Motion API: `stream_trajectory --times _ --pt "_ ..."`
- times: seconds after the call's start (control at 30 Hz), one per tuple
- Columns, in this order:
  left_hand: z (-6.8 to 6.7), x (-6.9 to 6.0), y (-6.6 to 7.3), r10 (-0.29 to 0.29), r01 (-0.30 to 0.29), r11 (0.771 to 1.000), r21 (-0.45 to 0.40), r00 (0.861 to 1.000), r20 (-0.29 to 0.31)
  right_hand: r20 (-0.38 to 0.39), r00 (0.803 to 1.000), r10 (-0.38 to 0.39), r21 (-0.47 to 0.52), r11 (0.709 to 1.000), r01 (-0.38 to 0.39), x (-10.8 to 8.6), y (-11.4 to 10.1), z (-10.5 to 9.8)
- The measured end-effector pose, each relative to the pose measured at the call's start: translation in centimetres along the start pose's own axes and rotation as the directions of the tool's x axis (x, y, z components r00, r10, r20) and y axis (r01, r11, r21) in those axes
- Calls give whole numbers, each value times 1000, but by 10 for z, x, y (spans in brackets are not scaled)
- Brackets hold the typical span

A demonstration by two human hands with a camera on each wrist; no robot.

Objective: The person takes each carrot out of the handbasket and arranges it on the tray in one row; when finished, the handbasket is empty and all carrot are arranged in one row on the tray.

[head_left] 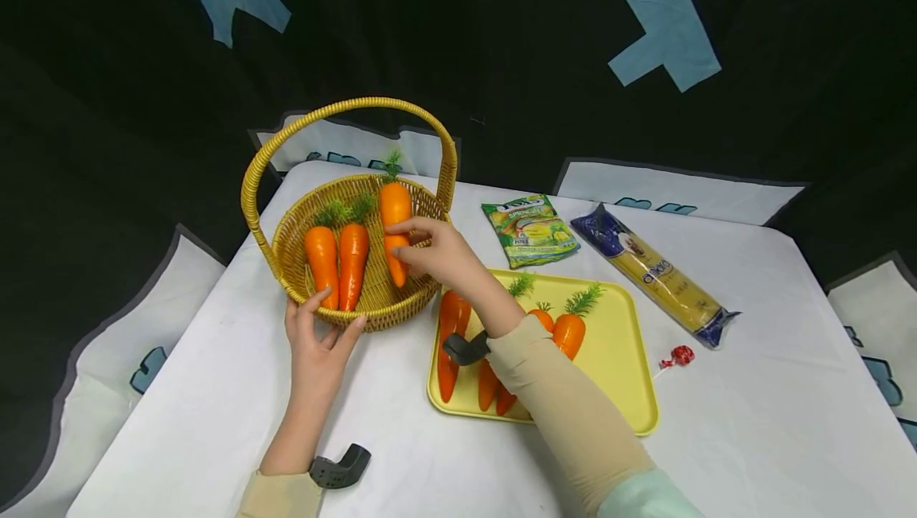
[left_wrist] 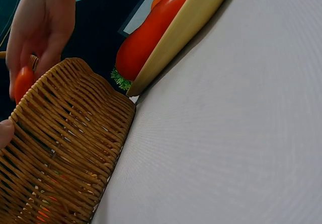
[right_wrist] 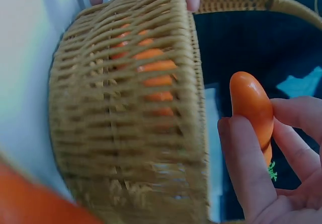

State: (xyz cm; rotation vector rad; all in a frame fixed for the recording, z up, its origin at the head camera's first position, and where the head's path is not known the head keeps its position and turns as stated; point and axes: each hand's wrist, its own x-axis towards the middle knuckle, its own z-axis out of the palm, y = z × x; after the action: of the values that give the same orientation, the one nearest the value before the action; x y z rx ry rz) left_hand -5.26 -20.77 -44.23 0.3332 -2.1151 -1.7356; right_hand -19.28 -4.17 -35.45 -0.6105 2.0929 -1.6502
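Note:
Above the inside of a wicker basket (head_left: 390, 315), my right hand (head_left: 447, 259) pinches an orange carrot (head_left: 396, 206) between thumb and fingers. The carrot's green top points to the back and its narrow tip toward me. In the right wrist view the held carrot (right_wrist: 249, 100) is apart from the basket wall. My left hand (head_left: 318, 351) holds the basket's near rim, some fingers over the edge and others against the outside. Two carrots lie side by side in the basket, a left one (head_left: 321, 251) and a right one (head_left: 353, 255).
A yellow tray (head_left: 616, 375) with several carrots (head_left: 451, 327) stands right of the basket, partly hidden by my right forearm. Behind it lies a green packet (head_left: 530, 231). Farther right are a pasta bag (head_left: 655, 275) and a red lollipop (head_left: 680, 356). The basket's tall handle (head_left: 358, 104) arches upward.

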Motion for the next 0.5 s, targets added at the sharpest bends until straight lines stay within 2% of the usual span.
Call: stream_trajectory --times 0.1,0.2,0.37,0.5 --pt "1 0 0 -6 6 1000 -4 1000 8 -26 999 -30 -32 999 29 -19 -2 -15" --pt "0 -1 4 -21 21 1000 -11 1000 14 -44 998 -42 -20 999 41 -38 -2 -26" --pt "1 -5 27 -32 33 999 -23 999 23 -81 997 -8 13 1000 9 -73 2 -42" --pt "2 -7 35 -22 23 1000 -17 999 33 -127 992 5 -13 1000 -6 -104 10 -52"
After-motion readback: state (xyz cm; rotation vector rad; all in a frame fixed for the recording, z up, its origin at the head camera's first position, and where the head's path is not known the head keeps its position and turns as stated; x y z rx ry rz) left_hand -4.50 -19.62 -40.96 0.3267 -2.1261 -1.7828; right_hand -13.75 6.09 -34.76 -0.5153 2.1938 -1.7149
